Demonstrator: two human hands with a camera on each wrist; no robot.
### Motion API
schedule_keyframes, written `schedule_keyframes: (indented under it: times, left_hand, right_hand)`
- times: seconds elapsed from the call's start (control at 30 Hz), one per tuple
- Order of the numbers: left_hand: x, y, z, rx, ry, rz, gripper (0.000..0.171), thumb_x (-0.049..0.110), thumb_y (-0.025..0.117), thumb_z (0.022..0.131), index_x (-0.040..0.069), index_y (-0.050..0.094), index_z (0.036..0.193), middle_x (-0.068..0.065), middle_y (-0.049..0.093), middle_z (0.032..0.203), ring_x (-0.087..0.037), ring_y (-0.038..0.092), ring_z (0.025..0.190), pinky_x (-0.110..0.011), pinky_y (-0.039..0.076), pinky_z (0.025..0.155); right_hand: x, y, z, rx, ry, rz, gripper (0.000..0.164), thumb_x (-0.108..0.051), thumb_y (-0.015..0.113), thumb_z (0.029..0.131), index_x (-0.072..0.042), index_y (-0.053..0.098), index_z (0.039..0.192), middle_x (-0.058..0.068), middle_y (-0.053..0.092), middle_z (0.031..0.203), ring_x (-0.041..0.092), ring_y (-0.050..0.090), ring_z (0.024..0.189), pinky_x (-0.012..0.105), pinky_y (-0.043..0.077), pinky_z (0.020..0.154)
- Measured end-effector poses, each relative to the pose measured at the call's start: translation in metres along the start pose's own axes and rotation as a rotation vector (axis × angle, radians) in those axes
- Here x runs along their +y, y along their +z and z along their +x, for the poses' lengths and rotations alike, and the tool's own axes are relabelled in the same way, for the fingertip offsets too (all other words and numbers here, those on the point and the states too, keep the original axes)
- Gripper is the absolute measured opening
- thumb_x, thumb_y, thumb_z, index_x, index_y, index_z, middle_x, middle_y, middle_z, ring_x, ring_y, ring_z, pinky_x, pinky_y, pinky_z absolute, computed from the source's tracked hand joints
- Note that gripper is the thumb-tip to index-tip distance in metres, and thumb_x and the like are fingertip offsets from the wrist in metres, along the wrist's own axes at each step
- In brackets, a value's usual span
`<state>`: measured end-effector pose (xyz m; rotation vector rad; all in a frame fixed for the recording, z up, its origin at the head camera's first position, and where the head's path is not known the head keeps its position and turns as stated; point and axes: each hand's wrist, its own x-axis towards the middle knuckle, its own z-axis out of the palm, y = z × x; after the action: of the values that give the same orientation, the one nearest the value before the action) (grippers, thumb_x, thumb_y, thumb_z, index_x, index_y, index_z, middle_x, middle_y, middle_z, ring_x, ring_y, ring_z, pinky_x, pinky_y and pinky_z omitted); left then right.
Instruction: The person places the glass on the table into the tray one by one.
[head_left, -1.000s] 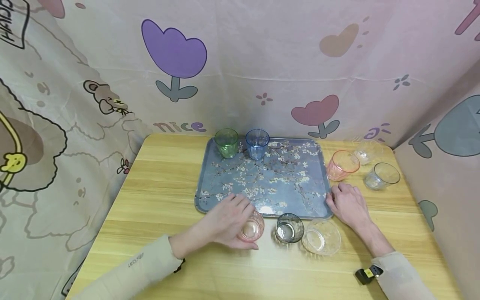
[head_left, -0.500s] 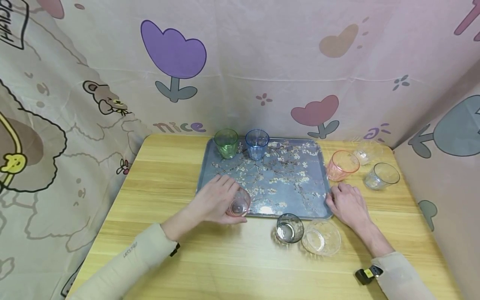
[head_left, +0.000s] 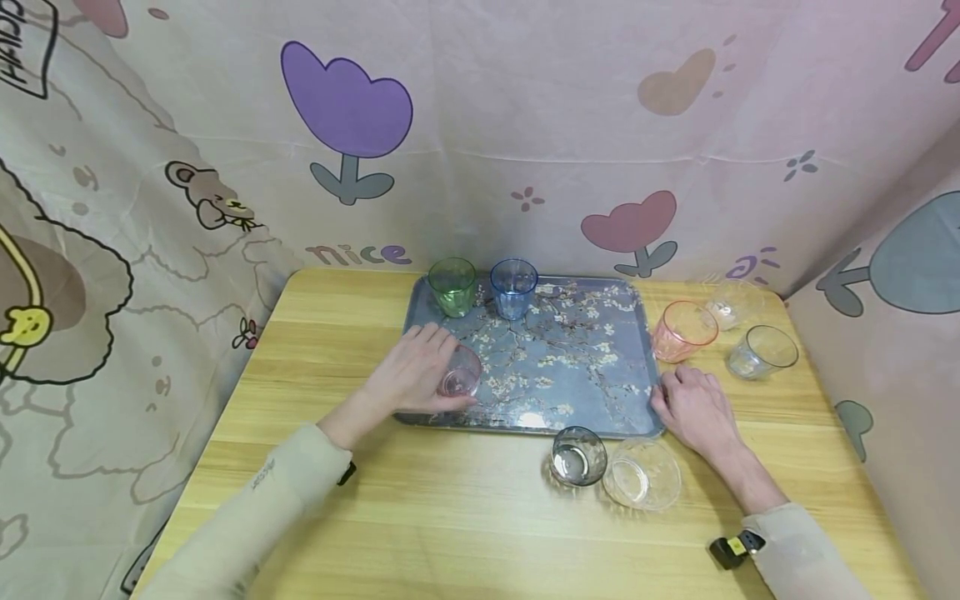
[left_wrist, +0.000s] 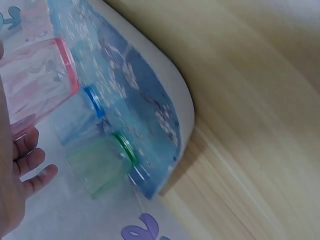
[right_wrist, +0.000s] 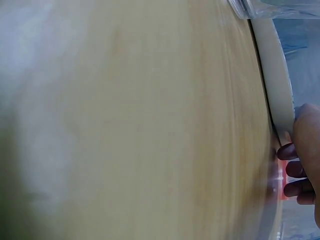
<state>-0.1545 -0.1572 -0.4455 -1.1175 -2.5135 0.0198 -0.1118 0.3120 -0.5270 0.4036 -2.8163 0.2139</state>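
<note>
L hand (head_left: 412, 372), fingers clamped on pink cup (head_left: 461, 374), moved it fr. surface (head_left: 420, 533) to over tray (head_left: 562, 379), prob. 3rd there; R hand (head_left: 697, 410): fingers' grip unclear.

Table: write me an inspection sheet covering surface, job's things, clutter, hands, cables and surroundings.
Surface: wood-grain table under a patterned tray.
Job's things: pink glass over the tray, contact unclear; green glass and blue glass on its far side.
Clutter: grey glass and clear glass in front of the tray; three more glasses to its right.
Hands: left hand holds the pink glass; right hand at the tray's right edge, grip unclear.
Cables: nothing seen.
Surroundings: cartoon-print fabric behind and on both sides.
</note>
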Motion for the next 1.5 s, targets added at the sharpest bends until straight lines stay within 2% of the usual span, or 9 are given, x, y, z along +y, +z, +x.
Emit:
schedule_keyframes:
  times: [0.1, 0.4, 0.57, 0.7, 0.93, 1.27, 1.5]
  left_hand:
    - [-0.007, 0.002, 0.002, -0.012, -0.008, 0.001, 0.085, 0.084, 0.072, 0.073, 0.006, 0.065, 0.105, -0.008, 0.069, 0.096, -0.025, 0.061, 0.089, -0.038, 0.054, 0.078]
    - [-0.025, 0.013, 0.004, -0.048, -0.041, -0.043, 0.080, 0.078, 0.072, 0.079, 0.005, 0.066, 0.111, -0.011, 0.070, 0.101, -0.027, 0.063, 0.093, -0.040, 0.056, 0.083]
    - [-0.031, 0.020, 0.005, -0.115, -0.101, -0.077, 0.081, 0.079, 0.068, 0.082, 0.005, 0.065, 0.115, -0.012, 0.070, 0.105, -0.027, 0.062, 0.097, -0.042, 0.057, 0.086]
    - [-0.036, 0.026, 0.005, -0.141, -0.146, -0.088, 0.083, 0.081, 0.066, 0.083, 0.005, 0.064, 0.115, -0.012, 0.070, 0.106, -0.028, 0.061, 0.099, -0.041, 0.057, 0.085]
    - [-0.043, 0.036, 0.006, -0.134, -0.166, -0.070, 0.080, 0.079, 0.068, 0.082, 0.005, 0.064, 0.112, -0.010, 0.069, 0.102, -0.027, 0.061, 0.095, -0.039, 0.056, 0.083]
    - [-0.048, 0.044, 0.008, -0.151, -0.193, -0.051, 0.080, 0.081, 0.067, 0.082, 0.005, 0.064, 0.111, -0.010, 0.069, 0.101, -0.026, 0.060, 0.094, -0.039, 0.056, 0.083]
    - [-0.051, 0.048, 0.009, -0.139, -0.202, -0.036, 0.080, 0.082, 0.067, 0.081, 0.006, 0.062, 0.107, -0.010, 0.067, 0.098, -0.027, 0.061, 0.092, -0.041, 0.056, 0.083]
  right_hand:
    - [0.000, 0.000, 0.000, 0.000, 0.002, -0.001, 0.022, -0.022, 0.060, 0.097, -0.010, 0.061, 0.079, 0.010, 0.057, 0.078, 0.038, 0.061, 0.081, 0.050, 0.044, 0.074]
    - [0.001, 0.002, 0.000, 0.008, -0.003, -0.006, 0.021, -0.022, 0.060, 0.096, -0.008, 0.062, 0.081, 0.010, 0.059, 0.078, 0.038, 0.061, 0.080, 0.051, 0.045, 0.075]
    - [0.001, 0.001, 0.000, 0.005, -0.001, -0.005, 0.021, -0.022, 0.060, 0.097, -0.008, 0.063, 0.082, 0.010, 0.059, 0.079, 0.038, 0.061, 0.081, 0.050, 0.044, 0.075]
    - [0.001, 0.001, -0.001, 0.003, -0.001, -0.005, 0.021, -0.022, 0.060, 0.097, -0.008, 0.064, 0.083, 0.010, 0.059, 0.079, 0.038, 0.061, 0.081, 0.050, 0.044, 0.075]
    - [0.001, 0.001, -0.001, -0.001, -0.001, -0.007, 0.021, -0.022, 0.060, 0.097, -0.008, 0.063, 0.082, 0.009, 0.058, 0.078, 0.037, 0.060, 0.080, 0.049, 0.044, 0.074]
    - [0.001, 0.002, -0.001, -0.004, 0.001, -0.007, 0.020, -0.022, 0.060, 0.097, -0.008, 0.063, 0.083, 0.009, 0.058, 0.080, 0.037, 0.061, 0.082, 0.051, 0.045, 0.076]
    - [0.001, 0.002, -0.002, 0.010, -0.003, -0.006, 0.020, -0.022, 0.060, 0.096, -0.009, 0.062, 0.081, 0.009, 0.057, 0.078, 0.037, 0.061, 0.080, 0.050, 0.044, 0.075]
